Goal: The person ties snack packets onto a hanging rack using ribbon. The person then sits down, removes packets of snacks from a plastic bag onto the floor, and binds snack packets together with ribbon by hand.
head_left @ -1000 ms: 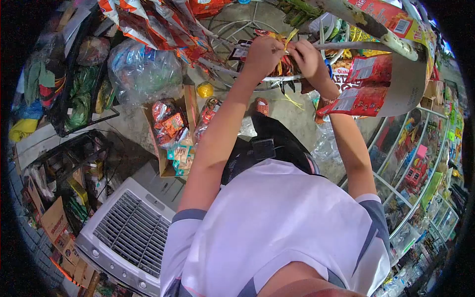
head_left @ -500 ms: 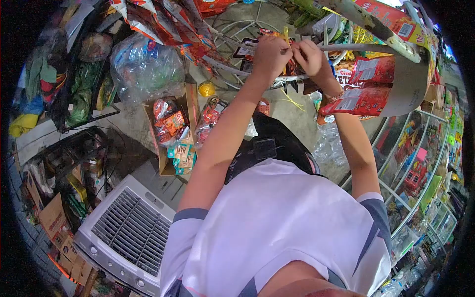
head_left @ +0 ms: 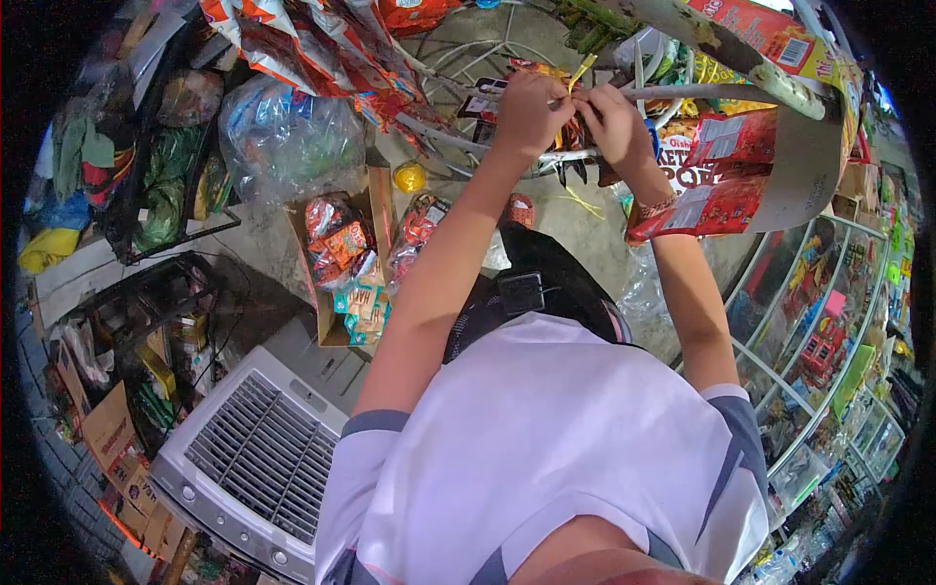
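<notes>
Far left: black metal rack (head_left: 185,234) with bagged goods, cardboard carton (head_left: 107,429) lower down. Grey vented unit (head_left: 263,439) on the floor, slatted top facing up, set at an angle.

Clear plastic bag (head_left: 292,136) above the open cardboard box (head_left: 381,210); box holds red snack packs (head_left: 343,242) and teal-and-white packs (head_left: 361,310). Yellow round item (head_left: 409,176) just beside the box. Floor (head_left: 655,339) is bare grey concrete where visible, scuffed.

Orange-and-silver packets (head_left: 292,49) up top, beside the white wire stand (head_left: 429,131).

Left hand (head_left: 529,112): fingertips pinched on the yellow strip (head_left: 583,70). Strip sits between the two hands, over the wire stand, free end up. Right hand (head_left: 621,127): thumb and fingers pinched on the same strip, touching the left. Dark-and-red packets right behind them.

Second yellow strip (head_left: 584,203) lies lower, below the hands in view. Right: red printed wrapper sheet (head_left: 746,200) by the right wrist, then glass-fronted shelving (head_left: 804,219) full of small goods.
</notes>
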`<action>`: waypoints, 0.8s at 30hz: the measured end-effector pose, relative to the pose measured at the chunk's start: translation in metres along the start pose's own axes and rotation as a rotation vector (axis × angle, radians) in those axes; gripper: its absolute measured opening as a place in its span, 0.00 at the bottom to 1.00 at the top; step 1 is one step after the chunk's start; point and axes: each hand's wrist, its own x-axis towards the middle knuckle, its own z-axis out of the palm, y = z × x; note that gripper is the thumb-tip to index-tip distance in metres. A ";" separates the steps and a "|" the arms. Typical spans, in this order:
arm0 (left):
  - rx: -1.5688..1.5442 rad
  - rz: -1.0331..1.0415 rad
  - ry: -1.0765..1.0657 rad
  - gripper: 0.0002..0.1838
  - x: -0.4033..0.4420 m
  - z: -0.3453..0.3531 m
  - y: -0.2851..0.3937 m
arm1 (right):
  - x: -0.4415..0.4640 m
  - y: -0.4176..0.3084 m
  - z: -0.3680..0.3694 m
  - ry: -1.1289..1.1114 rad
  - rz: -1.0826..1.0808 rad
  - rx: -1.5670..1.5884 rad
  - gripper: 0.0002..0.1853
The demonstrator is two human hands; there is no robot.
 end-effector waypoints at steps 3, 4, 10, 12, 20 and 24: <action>0.015 0.018 0.027 0.09 -0.001 0.002 -0.001 | 0.001 0.002 0.000 0.004 -0.018 -0.006 0.09; 0.034 0.031 0.033 0.09 -0.001 0.000 0.001 | 0.004 0.000 -0.002 -0.008 -0.016 -0.007 0.09; 0.004 0.008 0.058 0.08 -0.003 0.001 0.004 | 0.008 0.002 -0.008 -0.057 -0.066 0.008 0.09; 0.013 0.003 0.078 0.08 -0.001 0.002 0.005 | 0.009 0.003 -0.006 -0.063 -0.053 0.003 0.09; 0.068 -0.026 0.089 0.09 -0.002 0.004 0.012 | 0.005 0.002 0.003 0.033 0.002 0.156 0.09; 0.109 -0.067 0.106 0.09 -0.006 0.004 0.021 | 0.005 -0.006 0.002 0.063 0.058 0.159 0.09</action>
